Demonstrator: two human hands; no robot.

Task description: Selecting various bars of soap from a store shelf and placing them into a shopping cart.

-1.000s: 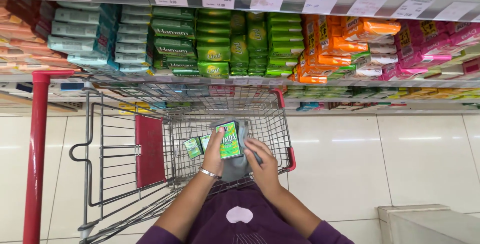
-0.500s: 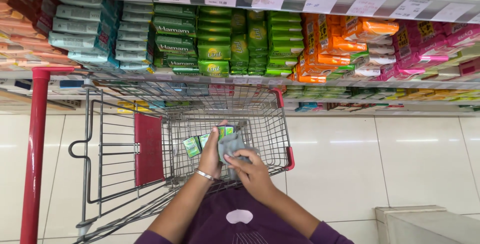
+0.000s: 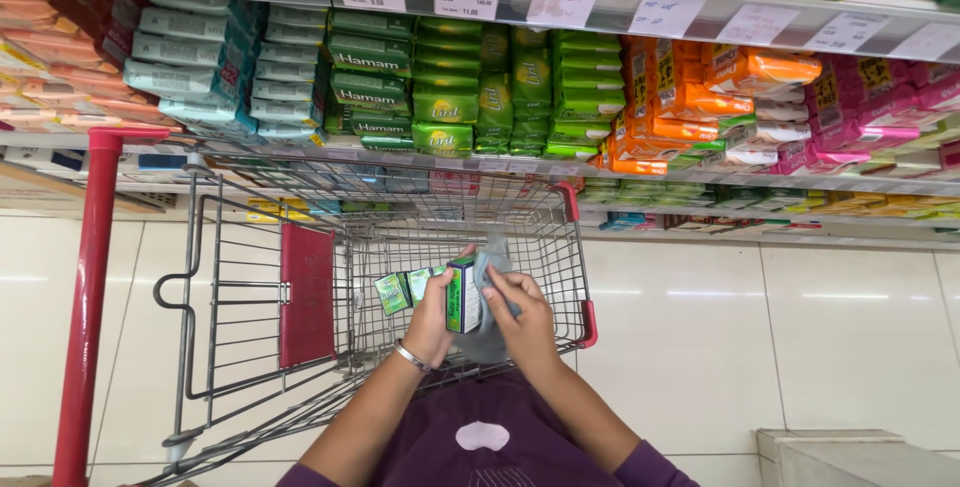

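My left hand (image 3: 432, 319), with a silver bracelet on the wrist, holds a small green box (image 3: 462, 293) on edge above the shopping cart (image 3: 330, 247). My right hand (image 3: 520, 319) presses a grey cloth (image 3: 487, 339) against the side of that box. Two more small green boxes (image 3: 403, 290) lie in the cart basket just left of my left hand.
The wire cart has red corners and a red child-seat flap (image 3: 306, 293), with a red handle bar (image 3: 90, 287) at the left. Shelves (image 3: 520, 77) packed with stacked soap boxes and packets run across the top. White floor tiles lie to the right, with a pale ledge (image 3: 860, 455) at the lower right.
The box showed its green face a second ago; now it is turned on edge. My right hand has moved over it with the grey cloth.
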